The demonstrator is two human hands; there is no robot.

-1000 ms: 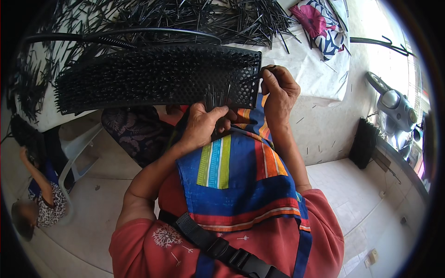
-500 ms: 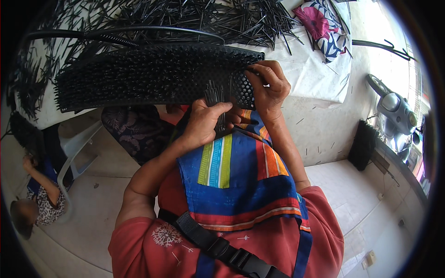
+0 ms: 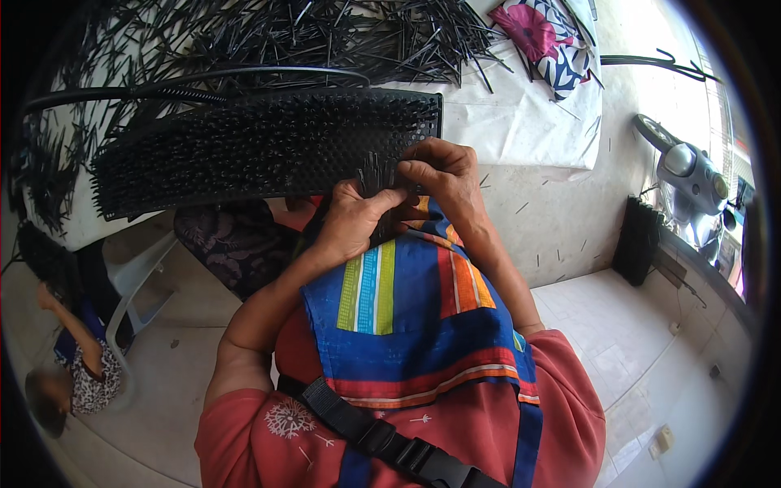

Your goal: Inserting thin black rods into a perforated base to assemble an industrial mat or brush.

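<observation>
A long black perforated panel (image 3: 325, 172) lies before me across the table's near edge, most of its holes filled with upright black strips (image 3: 211, 138). Bare holes show toward its right end. My left hand (image 3: 355, 218) is closed round a bundle of thin black strips (image 3: 376, 172), thumb across them, just below the panel's near edge. Close beside the bundle, my right hand (image 3: 443, 175) has thumb and forefinger pinched at the panel's lower right part. Whatever sits between those fingertips is too small to make out.
Loose black strips (image 3: 325, 41) are heaped on the white-covered table (image 3: 521, 130). A flowered cloth (image 3: 541, 41) lies at its right corner, and a curved black bar (image 3: 236, 73) runs behind the panel. Another person (image 3: 89, 366) sits at far left by a white chair (image 3: 134, 301).
My right hand has moved down and left from the panel's right end toward the bundle. My left hand still grips the strips. The whole view has shifted slightly.
</observation>
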